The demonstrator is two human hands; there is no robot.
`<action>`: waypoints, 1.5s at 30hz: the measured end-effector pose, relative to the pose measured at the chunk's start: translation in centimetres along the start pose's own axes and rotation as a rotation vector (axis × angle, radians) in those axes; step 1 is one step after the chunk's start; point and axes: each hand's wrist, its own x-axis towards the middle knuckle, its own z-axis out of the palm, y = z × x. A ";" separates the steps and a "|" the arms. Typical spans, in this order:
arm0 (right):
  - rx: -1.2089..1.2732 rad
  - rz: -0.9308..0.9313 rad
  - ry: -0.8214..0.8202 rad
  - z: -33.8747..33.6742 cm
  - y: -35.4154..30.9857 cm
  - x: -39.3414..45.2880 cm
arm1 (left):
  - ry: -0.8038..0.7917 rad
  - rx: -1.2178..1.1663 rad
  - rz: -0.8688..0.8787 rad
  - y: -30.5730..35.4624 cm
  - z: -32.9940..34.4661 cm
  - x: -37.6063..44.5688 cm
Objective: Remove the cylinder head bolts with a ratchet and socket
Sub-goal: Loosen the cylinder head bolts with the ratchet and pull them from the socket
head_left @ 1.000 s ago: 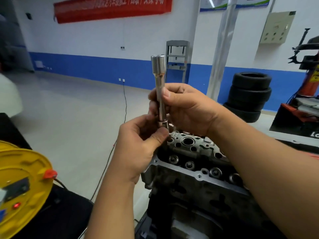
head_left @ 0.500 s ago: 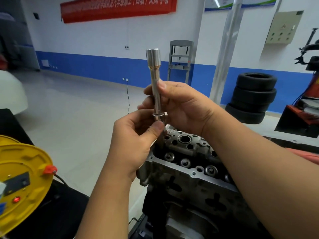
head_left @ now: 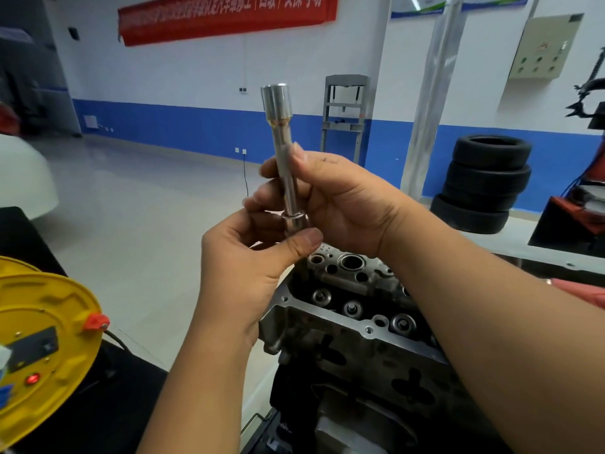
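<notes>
I hold a shiny steel extension bar (head_left: 284,152) upright above the engine, its wide drive end at the top. My right hand (head_left: 330,198) grips the bar's shaft, thumb along it. My left hand (head_left: 258,253) pinches a small socket (head_left: 296,221) at the bar's lower end between thumb and fingers. Below the hands sits the grey cylinder head (head_left: 343,309) with round valve seats and bolt holes along its top. No ratchet handle is in view.
A yellow cable reel (head_left: 42,329) lies on a black surface at the lower left. A stack of black tyres (head_left: 484,181) stands at the back right beside a silver pillar (head_left: 432,93). Open grey floor spreads to the left.
Both hands have shifted slightly left and up with the bar. The left thumb has slid round the socket at the lower end. The grip of the right hand is unchanged.
</notes>
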 end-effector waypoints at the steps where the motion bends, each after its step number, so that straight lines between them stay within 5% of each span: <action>1: -0.016 -0.008 -0.002 0.1 0.0 0.1 | 0.005 0.001 -0.004 -0.1 -0.1 0.0; 6: -0.045 -0.015 0.021 -0.2 -0.2 0.0 | -0.229 -0.127 -0.110 -0.1 -0.5 -0.1; 13: 0.007 0.038 -0.002 0.2 0.4 0.3 | 0.011 -0.001 -0.034 0.0 0.1 -0.2; 20: -0.036 0.027 -0.005 0.0 0.3 0.0 | -0.227 -0.126 -0.189 -0.4 -1.0 0.0; 27: -0.002 0.066 -0.014 0.1 0.4 0.3 | -0.121 -0.312 -0.277 -0.8 -0.5 0.1; 32: -0.059 0.047 -0.009 0.1 0.4 0.2 | -0.217 -0.461 -0.304 -1.3 -0.8 0.3; 40: 0.004 0.085 -0.041 0.3 0.6 0.5 | -0.103 -0.421 -0.227 -1.6 -0.7 0.3; 45: -0.069 0.032 0.024 0.2 0.3 0.2 | -0.214 -0.419 -0.250 -1.7 -0.5 0.1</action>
